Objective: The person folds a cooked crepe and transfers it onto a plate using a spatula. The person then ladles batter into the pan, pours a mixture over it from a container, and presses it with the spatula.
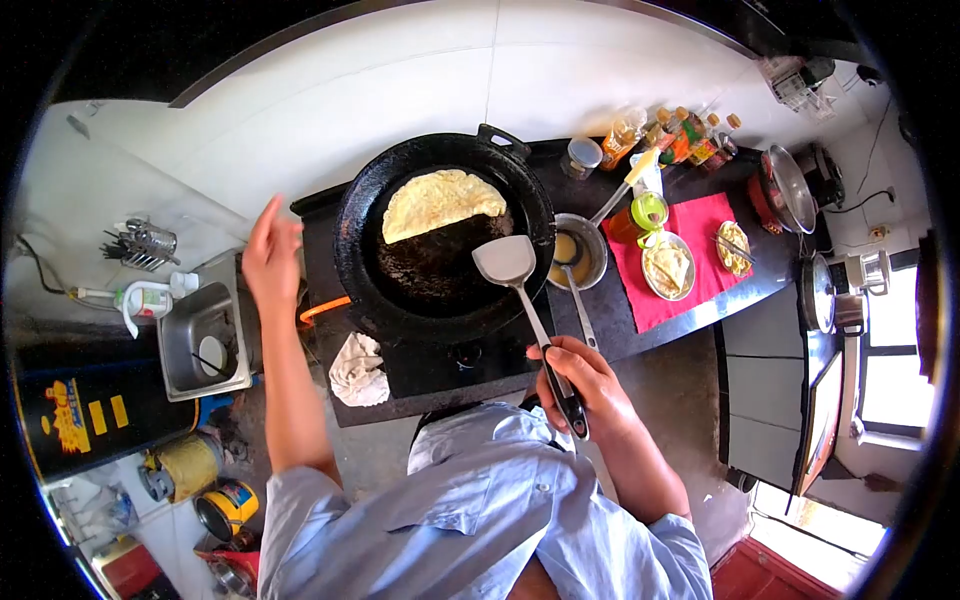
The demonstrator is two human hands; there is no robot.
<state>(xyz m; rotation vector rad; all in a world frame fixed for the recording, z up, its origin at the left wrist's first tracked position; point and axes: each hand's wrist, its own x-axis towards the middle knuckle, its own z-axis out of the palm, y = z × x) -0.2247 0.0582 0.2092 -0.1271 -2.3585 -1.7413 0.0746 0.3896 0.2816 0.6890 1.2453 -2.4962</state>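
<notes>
My right hand (pixel 585 385) is closed around the black and steel handle of a spatula (pixel 505 262). The spatula's flat blade hangs over the right edge of a black wok (pixel 350 210). Inside the wok lies a pale yellow half-moon omelette or pancake (pixel 440 203), toward the far side. My left hand (pixel 271 255) is raised to the left of the wok, fingers stretched out and slightly blurred, holding nothing. Right of the wok, a saucepan (pixel 598 262) contains yellowish liquid and a ladle (pixel 580 300).
A red cloth (pixel 640 315) on the counter carries a bowl of folded flatbread (pixel 667 267) and a second dish (pixel 733 248). Bottles and jars (pixel 690 135) line the wall. A crumpled white rag (pixel 358 370) lies before the wok. At left is a sink (pixel 190 310).
</notes>
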